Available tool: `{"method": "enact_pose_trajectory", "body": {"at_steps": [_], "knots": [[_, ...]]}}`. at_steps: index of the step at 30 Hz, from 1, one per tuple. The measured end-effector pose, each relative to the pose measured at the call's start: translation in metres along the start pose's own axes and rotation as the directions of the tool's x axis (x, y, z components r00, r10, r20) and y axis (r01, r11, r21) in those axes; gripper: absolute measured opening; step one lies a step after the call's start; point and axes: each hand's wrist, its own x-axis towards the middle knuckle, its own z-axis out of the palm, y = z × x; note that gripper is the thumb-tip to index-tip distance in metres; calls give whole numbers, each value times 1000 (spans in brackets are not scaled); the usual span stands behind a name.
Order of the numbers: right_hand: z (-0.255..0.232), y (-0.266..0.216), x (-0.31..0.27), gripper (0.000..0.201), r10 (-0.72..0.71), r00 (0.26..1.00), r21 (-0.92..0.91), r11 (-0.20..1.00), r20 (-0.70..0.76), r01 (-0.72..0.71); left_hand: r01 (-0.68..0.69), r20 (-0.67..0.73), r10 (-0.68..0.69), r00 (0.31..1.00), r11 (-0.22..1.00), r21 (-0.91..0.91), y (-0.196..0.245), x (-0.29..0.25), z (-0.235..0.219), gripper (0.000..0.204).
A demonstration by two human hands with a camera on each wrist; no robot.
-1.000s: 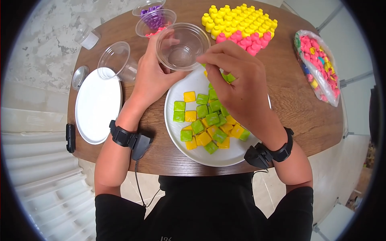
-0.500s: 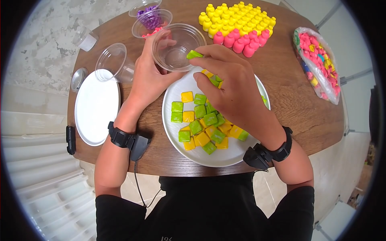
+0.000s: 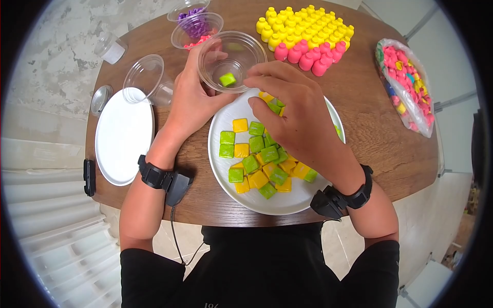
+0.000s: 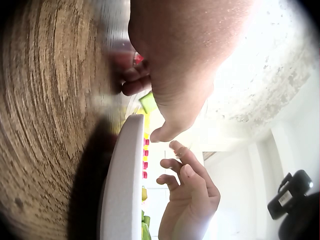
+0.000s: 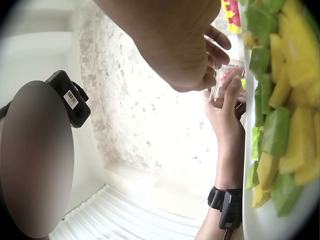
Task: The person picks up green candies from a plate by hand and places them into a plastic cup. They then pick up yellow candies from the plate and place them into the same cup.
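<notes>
My left hand (image 3: pixel 191 100) grips a clear plastic cup (image 3: pixel 250 51) by its side, tipped so its mouth faces me. One green square candy (image 3: pixel 227 79) lies near the bottom of it; the left wrist view shows a green candy (image 4: pixel 148 102) by that hand too. My right hand (image 3: pixel 298 105) hovers at the cup's right rim, fingers relaxed and apart from the thumb, with nothing held. Beneath it, a round white plate (image 3: pixel 222 177) carries many wrapped green and yellow square candies (image 3: pixel 268 154), partly hidden by the hand and forearm.
Cups of purple pieces (image 3: pixel 194 28) and pink pieces stand behind the left hand. An empty clear cup (image 3: pixel 144 72), a white oval plate (image 3: pixel 123 141) and a small jar (image 3: pixel 112 49) sit left. Yellow bottles (image 3: pixel 303 25) with pink bottles stand at back; a filled plastic bag (image 3: pixel 405 84) lies right.
My right hand has brought a green candy up to the cup's rim and let it go; it now lies inside the cup. The left hand keeps the cup nearly still.
</notes>
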Motion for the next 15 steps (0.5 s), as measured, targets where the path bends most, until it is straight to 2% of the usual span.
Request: {"method": "enact_pose_trajectory", "body": {"at_steps": [10, 12, 13, 15], "knots": [[-1, 5, 2, 18, -27, 998, 0, 1000, -55, 27, 18, 33, -21, 999, 997, 70, -5, 0, -2, 100], [-7, 7, 7, 14, 27, 994, 18, 1000, -108, -26, -72, -16, 73, 997, 996, 53, -7, 0, 1, 98], [-12, 6, 8, 14, 25, 994, 19, 1000, -107, -23, -71, -19, 73, 997, 996, 54, -4, 0, 1, 98], [-21, 6, 10, 8, 177, 980, -78, 980, -89, -184, -1, -10, 1, 1000, 1000, 31, 6, -1, -1, 93]]}}
